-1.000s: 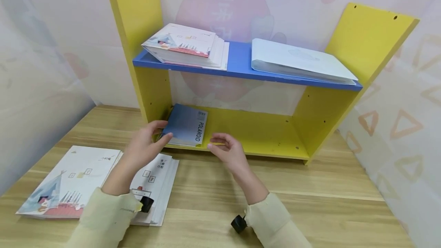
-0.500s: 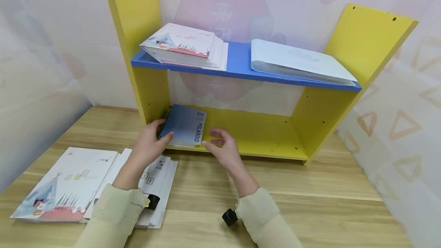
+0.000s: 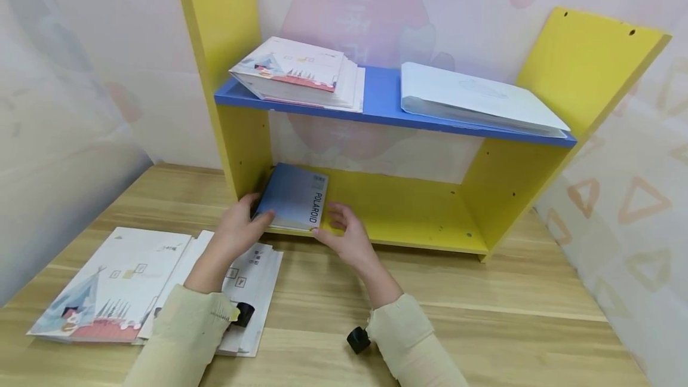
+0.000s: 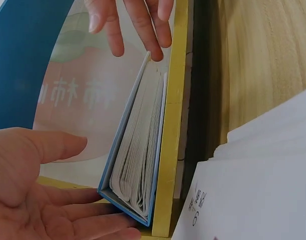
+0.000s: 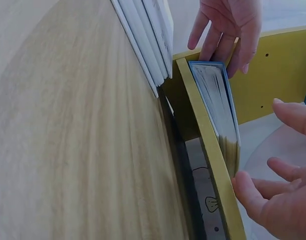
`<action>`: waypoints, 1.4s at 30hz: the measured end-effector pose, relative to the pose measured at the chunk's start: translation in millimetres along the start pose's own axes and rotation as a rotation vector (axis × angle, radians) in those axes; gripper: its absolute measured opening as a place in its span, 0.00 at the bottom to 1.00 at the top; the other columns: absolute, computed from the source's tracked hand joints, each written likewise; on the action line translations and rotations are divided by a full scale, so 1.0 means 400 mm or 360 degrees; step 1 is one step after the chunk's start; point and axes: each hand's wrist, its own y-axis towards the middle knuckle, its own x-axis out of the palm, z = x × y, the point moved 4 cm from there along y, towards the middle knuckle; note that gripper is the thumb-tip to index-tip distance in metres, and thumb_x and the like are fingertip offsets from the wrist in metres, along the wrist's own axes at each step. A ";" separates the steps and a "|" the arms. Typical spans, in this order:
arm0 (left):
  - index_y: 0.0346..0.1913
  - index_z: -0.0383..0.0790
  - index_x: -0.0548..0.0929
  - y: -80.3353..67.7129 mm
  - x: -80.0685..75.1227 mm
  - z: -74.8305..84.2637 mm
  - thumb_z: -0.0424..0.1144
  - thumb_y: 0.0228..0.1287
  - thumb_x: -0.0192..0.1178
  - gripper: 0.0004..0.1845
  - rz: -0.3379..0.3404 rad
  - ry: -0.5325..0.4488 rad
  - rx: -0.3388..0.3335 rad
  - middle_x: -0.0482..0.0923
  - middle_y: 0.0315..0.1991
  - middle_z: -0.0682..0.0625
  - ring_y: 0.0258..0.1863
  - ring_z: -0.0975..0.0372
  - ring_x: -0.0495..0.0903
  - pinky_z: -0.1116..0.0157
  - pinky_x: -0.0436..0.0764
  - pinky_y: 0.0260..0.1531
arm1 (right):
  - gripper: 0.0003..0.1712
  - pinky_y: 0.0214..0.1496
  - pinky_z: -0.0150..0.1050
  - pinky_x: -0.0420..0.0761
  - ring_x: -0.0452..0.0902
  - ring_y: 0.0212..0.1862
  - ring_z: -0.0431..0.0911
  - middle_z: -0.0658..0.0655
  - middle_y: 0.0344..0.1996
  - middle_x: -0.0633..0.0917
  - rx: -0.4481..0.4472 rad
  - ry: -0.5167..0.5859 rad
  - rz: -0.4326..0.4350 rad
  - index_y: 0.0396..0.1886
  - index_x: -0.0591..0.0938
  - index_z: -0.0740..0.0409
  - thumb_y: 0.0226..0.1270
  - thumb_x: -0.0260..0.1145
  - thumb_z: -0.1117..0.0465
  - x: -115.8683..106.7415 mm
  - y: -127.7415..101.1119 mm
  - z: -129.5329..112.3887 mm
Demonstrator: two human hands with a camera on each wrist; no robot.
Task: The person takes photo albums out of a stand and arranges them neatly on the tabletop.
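Observation:
A blue photo album with POLAROID on its cover lies flat at the left end of the lower yellow shelf. My left hand is at the album's spine side; in the left wrist view its straight fingers rest along the spine, and the thumb stands apart from the cover. On the opposite side, my right hand has loosely bent fingers, with its thumb tip right at the album's front corner. White page edges show along the side facing me.
White illustrated albums lie on the wooden table, partly under my left sleeve. The blue upper shelf bears a stack of white albums and a pale blue album. Yellow side panels flank the shelves.
My right hand has moved left, up to the album's edge. My left hand has come closer around the spine side. The blue album stays in about the same place.

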 end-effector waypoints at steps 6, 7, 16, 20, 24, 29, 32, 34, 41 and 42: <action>0.72 0.21 0.59 -0.004 0.004 -0.005 0.46 0.74 0.51 0.35 -0.0048 -0.0009 -0.0021 0.65 0.68 0.25 0.68 0.36 0.66 0.42 0.68 0.66 | 0.47 0.69 0.57 0.71 0.65 0.72 0.59 0.65 0.71 0.70 0.0005 0.0032 -0.0126 0.77 0.55 0.59 0.65 0.71 0.59 0.011 -0.004 0.006; 0.72 0.21 0.60 -0.005 0.005 -0.005 0.46 0.74 0.51 0.35 -0.0055 -0.0013 -0.0025 0.65 0.68 0.25 0.68 0.36 0.67 0.42 0.69 0.66 | 0.48 0.68 0.57 0.72 0.65 0.72 0.59 0.64 0.71 0.69 0.0007 0.0045 -0.0139 0.78 0.54 0.60 0.65 0.70 0.60 0.012 -0.005 0.006; 0.70 0.22 0.63 -0.018 0.003 0.008 0.46 0.74 0.52 0.33 -0.0065 0.0070 -0.0053 0.69 0.66 0.27 0.65 0.37 0.70 0.42 0.71 0.63 | 0.50 0.68 0.56 0.72 0.67 0.70 0.58 0.63 0.70 0.71 0.0047 0.0043 -0.0137 0.79 0.52 0.61 0.65 0.70 0.59 0.007 -0.004 0.012; 0.70 0.22 0.64 -0.022 -0.001 0.010 0.46 0.74 0.52 0.33 -0.0065 0.0104 -0.0041 0.70 0.66 0.27 0.65 0.36 0.70 0.42 0.71 0.63 | 0.50 0.66 0.55 0.74 0.72 0.67 0.58 0.65 0.67 0.74 0.0024 0.0015 -0.0128 0.79 0.52 0.65 0.65 0.70 0.60 0.003 -0.001 0.017; 0.67 0.22 0.68 -0.025 -0.003 0.014 0.46 0.73 0.52 0.31 -0.0065 0.0153 -0.0023 0.73 0.63 0.27 0.63 0.36 0.72 0.42 0.72 0.61 | 0.46 0.62 0.50 0.79 0.77 0.62 0.57 0.65 0.64 0.76 0.0019 -0.0002 -0.0120 0.77 0.56 0.66 0.66 0.69 0.61 -0.004 -0.001 0.022; 0.64 0.22 0.71 -0.027 -0.004 0.009 0.46 0.73 0.53 0.29 -0.0082 0.0179 -0.0033 0.74 0.61 0.28 0.62 0.36 0.73 0.41 0.73 0.59 | 0.43 0.60 0.49 0.81 0.82 0.56 0.57 0.65 0.63 0.77 0.0055 0.0014 -0.0152 0.76 0.60 0.64 0.66 0.68 0.63 -0.011 -0.001 0.033; 0.64 0.23 0.72 -0.026 -0.007 0.003 0.45 0.73 0.52 0.28 -0.0092 0.0166 -0.0046 0.74 0.61 0.28 0.61 0.37 0.73 0.42 0.74 0.58 | 0.41 0.62 0.51 0.79 0.83 0.55 0.56 0.65 0.63 0.77 0.0091 0.0052 -0.0140 0.76 0.61 0.64 0.66 0.68 0.63 -0.010 0.000 0.039; 0.63 0.23 0.73 -0.024 -0.010 -0.001 0.45 0.73 0.53 0.28 -0.0090 0.0144 -0.0049 0.75 0.60 0.28 0.59 0.38 0.75 0.43 0.76 0.56 | 0.40 0.62 0.51 0.79 0.83 0.54 0.55 0.65 0.63 0.77 0.0105 0.0076 -0.0125 0.75 0.62 0.64 0.66 0.68 0.63 -0.009 0.001 0.041; 0.60 0.23 0.76 -0.020 -0.017 -0.009 0.44 0.72 0.54 0.26 -0.0072 0.0111 -0.0046 0.79 0.55 0.29 0.53 0.42 0.80 0.47 0.80 0.49 | 0.39 0.61 0.46 0.79 0.84 0.48 0.47 0.64 0.63 0.76 0.0126 0.0182 -0.0089 0.74 0.64 0.65 0.66 0.68 0.63 -0.009 0.005 0.045; 0.60 0.23 0.76 -0.021 -0.017 -0.009 0.44 0.72 0.55 0.26 -0.0072 0.0109 -0.0044 0.80 0.55 0.30 0.52 0.42 0.80 0.47 0.81 0.49 | 0.38 0.60 0.45 0.80 0.84 0.47 0.46 0.64 0.63 0.76 0.0121 0.0214 -0.0090 0.73 0.65 0.65 0.66 0.68 0.64 -0.010 0.005 0.044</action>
